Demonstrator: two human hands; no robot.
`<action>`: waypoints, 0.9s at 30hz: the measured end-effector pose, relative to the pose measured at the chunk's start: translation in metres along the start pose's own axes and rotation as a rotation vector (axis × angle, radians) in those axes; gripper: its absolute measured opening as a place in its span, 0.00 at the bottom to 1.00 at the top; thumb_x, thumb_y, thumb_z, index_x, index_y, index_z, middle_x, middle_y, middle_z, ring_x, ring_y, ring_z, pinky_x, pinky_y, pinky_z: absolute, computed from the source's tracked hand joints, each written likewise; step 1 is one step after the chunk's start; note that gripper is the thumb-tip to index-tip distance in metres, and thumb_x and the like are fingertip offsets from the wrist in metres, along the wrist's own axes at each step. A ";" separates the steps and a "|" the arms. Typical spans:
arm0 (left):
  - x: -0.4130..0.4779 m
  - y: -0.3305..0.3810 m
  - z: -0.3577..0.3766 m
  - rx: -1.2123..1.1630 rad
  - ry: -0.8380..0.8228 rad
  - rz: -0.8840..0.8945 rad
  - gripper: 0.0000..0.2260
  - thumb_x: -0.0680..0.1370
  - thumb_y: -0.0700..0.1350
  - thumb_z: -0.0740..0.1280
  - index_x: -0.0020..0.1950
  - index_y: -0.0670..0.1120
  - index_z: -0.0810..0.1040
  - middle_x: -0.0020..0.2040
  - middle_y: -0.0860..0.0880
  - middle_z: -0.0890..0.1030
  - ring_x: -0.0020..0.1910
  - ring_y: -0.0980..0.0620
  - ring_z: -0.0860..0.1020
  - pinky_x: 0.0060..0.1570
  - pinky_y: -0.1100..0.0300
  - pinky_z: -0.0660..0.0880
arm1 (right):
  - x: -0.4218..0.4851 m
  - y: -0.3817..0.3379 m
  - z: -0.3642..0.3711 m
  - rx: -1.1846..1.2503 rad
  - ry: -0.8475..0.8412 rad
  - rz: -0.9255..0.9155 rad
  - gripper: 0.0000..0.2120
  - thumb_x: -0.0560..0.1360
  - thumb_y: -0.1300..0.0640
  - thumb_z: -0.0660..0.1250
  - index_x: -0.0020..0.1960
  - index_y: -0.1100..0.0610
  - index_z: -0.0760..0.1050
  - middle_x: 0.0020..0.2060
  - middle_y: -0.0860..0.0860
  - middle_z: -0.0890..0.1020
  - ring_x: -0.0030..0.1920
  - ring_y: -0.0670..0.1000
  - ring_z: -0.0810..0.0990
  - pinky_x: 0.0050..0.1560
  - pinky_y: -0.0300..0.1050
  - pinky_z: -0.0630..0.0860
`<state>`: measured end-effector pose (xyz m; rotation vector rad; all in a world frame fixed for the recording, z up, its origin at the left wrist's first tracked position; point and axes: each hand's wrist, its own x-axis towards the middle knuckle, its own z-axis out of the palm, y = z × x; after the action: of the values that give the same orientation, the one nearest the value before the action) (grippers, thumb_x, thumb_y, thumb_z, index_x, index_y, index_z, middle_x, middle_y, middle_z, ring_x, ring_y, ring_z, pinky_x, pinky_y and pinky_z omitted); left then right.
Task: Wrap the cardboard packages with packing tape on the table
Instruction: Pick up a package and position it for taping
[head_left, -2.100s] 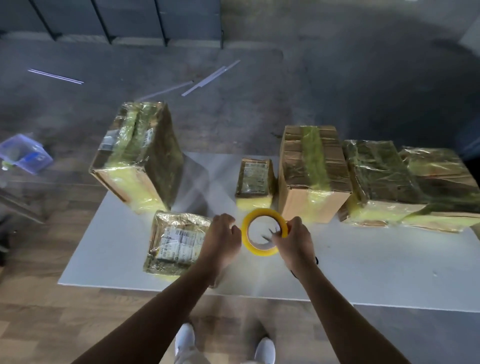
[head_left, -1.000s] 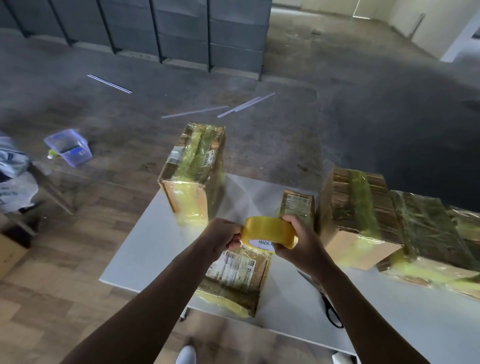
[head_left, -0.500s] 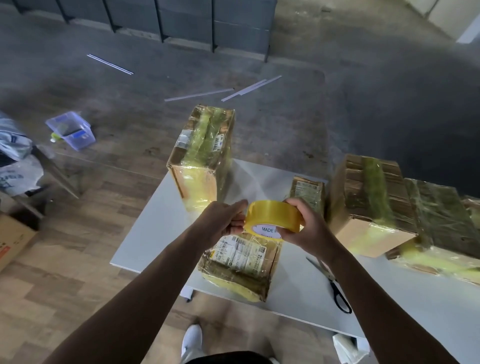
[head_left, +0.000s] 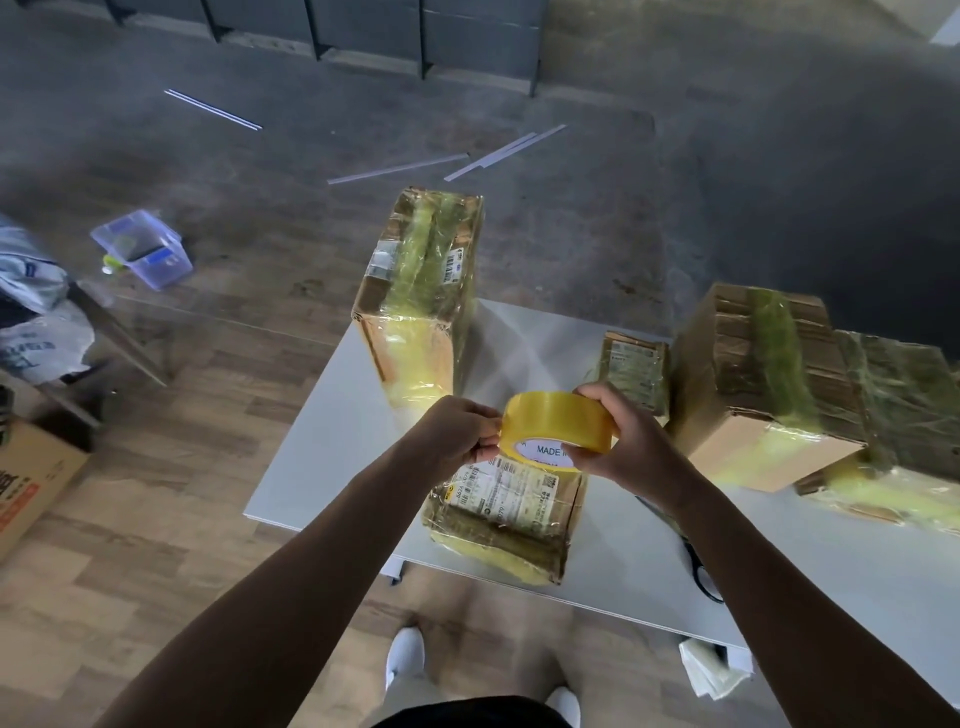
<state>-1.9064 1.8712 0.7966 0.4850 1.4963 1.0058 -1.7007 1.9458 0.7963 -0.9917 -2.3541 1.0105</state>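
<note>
A clear plastic tub and pale strips lie on the floor, a printed carton at far left

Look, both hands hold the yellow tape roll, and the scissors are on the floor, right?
Not quite. The head view shows the scissors lying on the white table, not on the floor. The rest is right: the left hand and the right hand both hold the yellow tape roll.

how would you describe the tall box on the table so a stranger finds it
Start at the white table. At its far left corner stands the tall box, apart from the packages on the right. It alone stands on end, narrow and tall; the rest sit lower.
</note>
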 end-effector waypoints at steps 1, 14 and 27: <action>-0.001 0.000 0.003 0.074 0.042 0.021 0.05 0.78 0.30 0.62 0.47 0.36 0.77 0.36 0.44 0.74 0.36 0.52 0.74 0.35 0.64 0.76 | 0.001 -0.003 0.001 -0.020 -0.003 -0.007 0.24 0.67 0.58 0.77 0.58 0.49 0.70 0.46 0.41 0.75 0.52 0.38 0.74 0.43 0.30 0.72; 0.000 -0.002 -0.020 0.024 -0.077 0.059 0.10 0.77 0.42 0.68 0.39 0.42 0.71 0.35 0.48 0.67 0.35 0.53 0.69 0.39 0.60 0.73 | -0.006 -0.019 -0.008 -0.290 -0.034 -0.107 0.27 0.65 0.52 0.78 0.61 0.52 0.74 0.53 0.47 0.79 0.50 0.48 0.77 0.45 0.45 0.74; 0.010 -0.010 -0.059 0.111 0.179 0.118 0.06 0.75 0.33 0.70 0.41 0.38 0.75 0.40 0.43 0.77 0.38 0.52 0.77 0.32 0.65 0.78 | 0.003 -0.037 0.011 -0.386 -0.154 -0.169 0.27 0.68 0.48 0.75 0.65 0.45 0.72 0.53 0.47 0.79 0.51 0.50 0.79 0.48 0.46 0.77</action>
<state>-1.9616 1.8552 0.7780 0.5796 1.7060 1.0846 -1.7257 1.9248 0.8166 -0.8472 -2.7755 0.5991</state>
